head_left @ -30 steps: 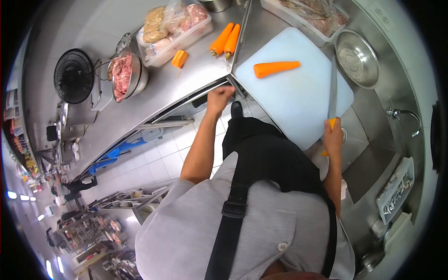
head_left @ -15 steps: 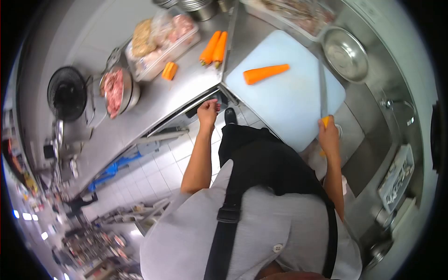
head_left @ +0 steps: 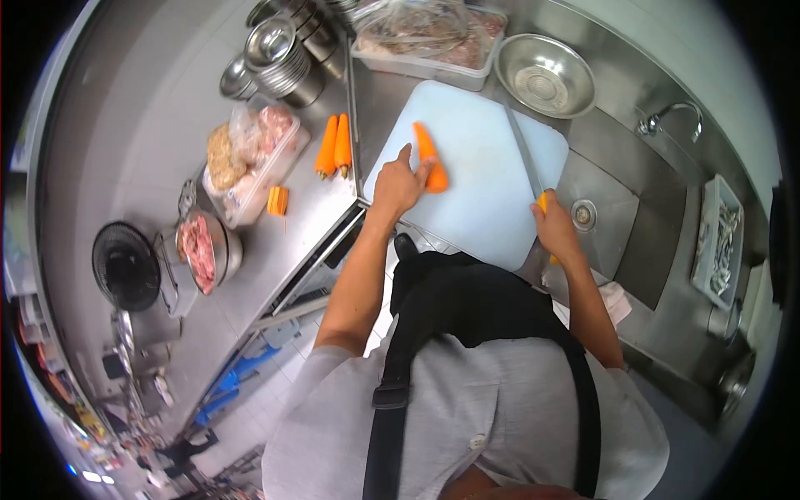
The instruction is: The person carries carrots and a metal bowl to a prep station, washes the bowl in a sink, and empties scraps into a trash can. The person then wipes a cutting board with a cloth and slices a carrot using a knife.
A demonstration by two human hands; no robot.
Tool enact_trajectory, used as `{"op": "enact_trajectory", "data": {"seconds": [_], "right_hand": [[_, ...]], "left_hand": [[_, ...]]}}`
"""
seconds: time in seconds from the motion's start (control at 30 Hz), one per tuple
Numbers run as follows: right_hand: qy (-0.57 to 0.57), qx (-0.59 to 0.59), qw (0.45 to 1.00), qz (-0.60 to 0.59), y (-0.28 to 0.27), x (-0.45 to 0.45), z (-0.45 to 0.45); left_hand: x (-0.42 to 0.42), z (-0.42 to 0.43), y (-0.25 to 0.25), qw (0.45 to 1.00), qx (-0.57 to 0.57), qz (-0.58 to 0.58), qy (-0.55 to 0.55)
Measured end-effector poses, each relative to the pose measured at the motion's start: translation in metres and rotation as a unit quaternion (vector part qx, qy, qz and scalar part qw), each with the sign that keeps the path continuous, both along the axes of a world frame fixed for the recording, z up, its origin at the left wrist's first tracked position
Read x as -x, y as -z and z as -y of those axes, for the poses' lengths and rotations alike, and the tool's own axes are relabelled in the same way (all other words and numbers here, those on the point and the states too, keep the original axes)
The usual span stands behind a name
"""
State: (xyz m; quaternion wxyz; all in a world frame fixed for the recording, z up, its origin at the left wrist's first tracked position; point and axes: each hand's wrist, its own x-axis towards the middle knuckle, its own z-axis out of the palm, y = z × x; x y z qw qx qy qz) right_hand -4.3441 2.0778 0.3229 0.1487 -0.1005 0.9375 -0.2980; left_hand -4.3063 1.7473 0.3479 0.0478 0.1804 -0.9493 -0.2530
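A carrot lies on the white cutting board, its thick end toward me. My left hand is over the board's left edge, thumb touching the carrot's side and index finger stretched out beside it. The fingers look apart, not wrapped round the carrot. At the board's right side, my right hand is closed round the yellow handle of a knife. Its long blade points away from me, along the right part of the board.
Two whole carrots and an orange chunk lie on the left counter. Nearby are a tub of bagged food and a pot of raw meat. Beyond the board stand a filled container and a metal bowl. A sink is right.
My left hand has moved from in front of the counter to the carrot. The carrot has turned from crosswise to pointing away. My right hand keeps the knife. The camera view has shifted.
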Motion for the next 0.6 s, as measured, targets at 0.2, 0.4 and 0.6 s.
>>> {"op": "enact_trajectory", "data": {"seconds": [0.2,0.4,0.6], "right_hand": [[-0.004,0.013,1.0,-0.005,0.007,0.002,-0.004],[-0.003,0.027,0.999,0.027,-0.006,0.0,-0.005],[-0.059,0.027,0.997,0.052,-0.035,-0.011,0.011]], "left_hand": [[0.012,-0.011,0.012,0.954,0.157,-0.087,0.241],[0.013,-0.023,0.013,0.973,0.098,-0.047,0.205],[-0.007,-0.028,0.034,0.963,0.097,-0.154,0.199]]}}
